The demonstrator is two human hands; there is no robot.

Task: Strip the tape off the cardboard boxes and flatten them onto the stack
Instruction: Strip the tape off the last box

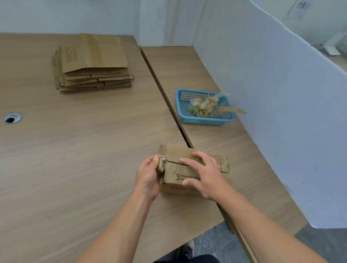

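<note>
In the head view, a small worn cardboard box, printed on its front and banded with glossy brown tape, is sitting at the table's near right edge. The left hand is pinching the tape's crumpled end in its grip at the box's left side. The right hand is lying spread over the top, thumb on the front.

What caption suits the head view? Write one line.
Left hand pinches tape at the box end while right hand presses its top.
</note>
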